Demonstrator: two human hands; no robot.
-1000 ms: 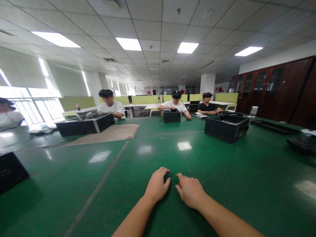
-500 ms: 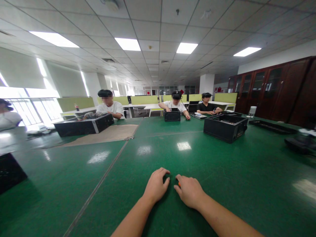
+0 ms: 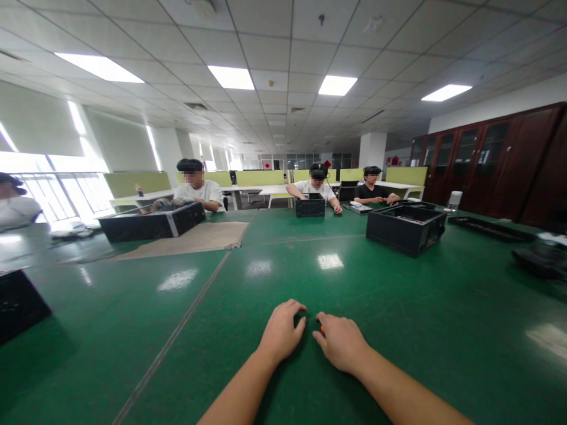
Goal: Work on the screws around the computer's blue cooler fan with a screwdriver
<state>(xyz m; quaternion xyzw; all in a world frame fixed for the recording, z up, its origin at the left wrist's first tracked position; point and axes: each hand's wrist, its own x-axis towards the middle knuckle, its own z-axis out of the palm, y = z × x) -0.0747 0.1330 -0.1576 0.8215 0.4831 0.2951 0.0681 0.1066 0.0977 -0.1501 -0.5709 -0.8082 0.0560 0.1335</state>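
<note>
My left hand (image 3: pixel 283 330) rests low over the green tabletop (image 3: pixel 212 330), thumb and fingers apart, with nothing seen between them. Just to its right, my right hand (image 3: pixel 343 342) curls palm-down over a small orange object (image 3: pixel 323 330). Only a bit of orange shows between the thumb and the index finger; the palm hides the remainder, so its kind cannot be made out. A narrow gap separates the fingertips of my two hands.
A black computer case (image 3: pixel 405 229) stands ahead to the right, another (image 3: pixel 150 223) lies beyond a beige sheet (image 3: pixel 199 237) on the left. A dark box (image 3: pixel 20 304) sits at the left edge. Across the table, a person (image 3: pixel 312 189) works at a smaller black box (image 3: pixel 310 206).
Both my hands keep practically the same pose and place. The whole view has shifted very slightly.
</note>
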